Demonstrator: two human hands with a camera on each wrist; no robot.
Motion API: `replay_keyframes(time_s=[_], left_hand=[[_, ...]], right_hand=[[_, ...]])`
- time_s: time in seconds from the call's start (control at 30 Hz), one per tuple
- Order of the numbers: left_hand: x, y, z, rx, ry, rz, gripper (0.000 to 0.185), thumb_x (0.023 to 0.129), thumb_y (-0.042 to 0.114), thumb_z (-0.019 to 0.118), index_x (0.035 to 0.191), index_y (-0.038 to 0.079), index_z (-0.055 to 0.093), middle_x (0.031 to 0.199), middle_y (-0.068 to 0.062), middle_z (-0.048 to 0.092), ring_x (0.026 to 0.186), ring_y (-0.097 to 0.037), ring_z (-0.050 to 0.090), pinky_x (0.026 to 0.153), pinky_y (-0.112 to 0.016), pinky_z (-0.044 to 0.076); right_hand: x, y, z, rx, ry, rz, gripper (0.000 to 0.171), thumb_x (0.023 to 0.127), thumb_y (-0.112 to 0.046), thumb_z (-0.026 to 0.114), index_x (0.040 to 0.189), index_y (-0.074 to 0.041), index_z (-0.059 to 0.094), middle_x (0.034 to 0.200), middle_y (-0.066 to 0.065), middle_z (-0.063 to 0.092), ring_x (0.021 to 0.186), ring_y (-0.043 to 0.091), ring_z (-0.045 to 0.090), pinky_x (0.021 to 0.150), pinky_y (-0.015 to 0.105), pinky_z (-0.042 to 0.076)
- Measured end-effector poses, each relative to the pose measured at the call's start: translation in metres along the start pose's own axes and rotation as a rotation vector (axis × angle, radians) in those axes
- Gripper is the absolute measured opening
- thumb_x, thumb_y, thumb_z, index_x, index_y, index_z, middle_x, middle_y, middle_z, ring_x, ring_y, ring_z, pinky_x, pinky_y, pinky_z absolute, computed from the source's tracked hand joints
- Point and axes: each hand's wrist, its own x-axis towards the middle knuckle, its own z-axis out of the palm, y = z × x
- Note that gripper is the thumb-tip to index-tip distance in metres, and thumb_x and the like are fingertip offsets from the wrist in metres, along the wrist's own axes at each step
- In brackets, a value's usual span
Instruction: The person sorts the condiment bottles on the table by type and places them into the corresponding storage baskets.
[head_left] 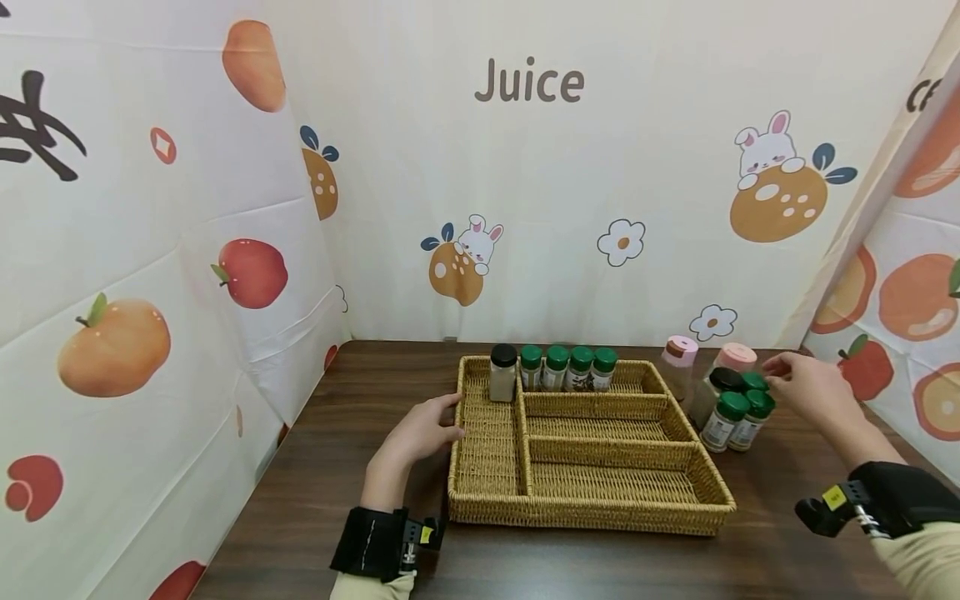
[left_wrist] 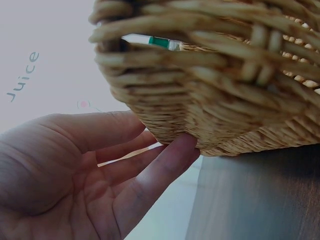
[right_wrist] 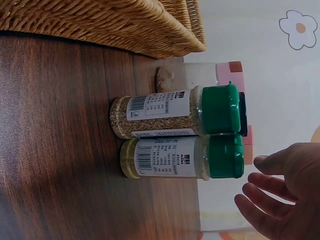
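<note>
Two green-capped spice jars (head_left: 738,419) stand on the tabletop (head_left: 337,467) just below my right hand (head_left: 806,385), whose fingers are spread loosely and hold nothing. My left hand (head_left: 420,433) lies open with straight fingers touching the left wall of the wicker tray (head_left: 585,508), which sits between my hands.

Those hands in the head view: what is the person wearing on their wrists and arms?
Both hands are bare. The left hand has a black wrist strap carrying a small device with a yellow mark. The right hand has a similar black strap with a yellow-marked device. Cream sleeves show below the straps.
</note>
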Motion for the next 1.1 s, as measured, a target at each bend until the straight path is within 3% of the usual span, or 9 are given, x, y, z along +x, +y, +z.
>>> replay_keyframes(time_s=[0.1, 0.3, 0.43, 0.7, 1.1], left_hand=[[0.000, -0.001, 0.001, -0.010, -0.003, -0.002, 0.061, 0.095, 0.009, 0.066, 0.151, 0.009, 0.044, 0.149, -0.020, 0.050, 0.119, -0.032, 0.063, 0.081, -0.040, 0.054], [0.000, -0.002, 0.002, -0.021, -0.006, 0.005, 0.062, 0.095, 0.008, 0.066, 0.152, 0.008, 0.042, 0.147, -0.021, 0.051, 0.116, -0.031, 0.065, 0.078, -0.038, 0.055], [0.000, -0.002, 0.001, -0.021, -0.003, 0.006, 0.062, 0.095, 0.008, 0.067, 0.152, 0.008, 0.043, 0.146, -0.021, 0.052, 0.118, -0.032, 0.064, 0.079, -0.039, 0.055], [0.000, 0.000, 0.000, -0.008, 0.001, 0.003, 0.061, 0.095, 0.009, 0.067, 0.151, 0.009, 0.043, 0.148, -0.021, 0.051, 0.122, -0.035, 0.061, 0.084, -0.043, 0.055], [0.000, 0.000, 0.000, -0.012, -0.007, -0.006, 0.061, 0.095, 0.009, 0.066, 0.152, 0.008, 0.043, 0.148, -0.021, 0.050, 0.122, -0.035, 0.061, 0.085, -0.044, 0.055]], right_hand=[[0.002, 0.001, 0.003, -0.016, -0.017, -0.003, 0.025, 0.093, -0.006, 0.058, 0.111, 0.011, 0.063, 0.093, 0.031, 0.067, 0.079, 0.040, 0.063, 0.063, 0.046, 0.043], [0.006, 0.003, 0.007, -0.059, -0.086, -0.073, 0.031, 0.091, 0.001, 0.051, 0.119, 0.009, 0.063, 0.100, 0.032, 0.065, 0.076, 0.034, 0.057, 0.056, 0.032, 0.038], [0.007, 0.004, 0.008, -0.063, -0.110, -0.091, 0.029, 0.093, -0.002, 0.057, 0.119, 0.009, 0.063, 0.104, 0.036, 0.065, 0.085, 0.046, 0.063, 0.057, 0.038, 0.047], [0.010, 0.001, 0.010, -0.054, -0.104, -0.079, 0.031, 0.094, -0.012, 0.063, 0.116, 0.010, 0.062, 0.104, 0.037, 0.065, 0.093, 0.052, 0.062, 0.065, 0.051, 0.052], [0.016, 0.001, 0.012, -0.029, -0.111, 0.005, 0.031, 0.093, -0.016, 0.064, 0.110, 0.010, 0.060, 0.101, 0.035, 0.063, 0.083, 0.042, 0.063, 0.060, 0.044, 0.048]])
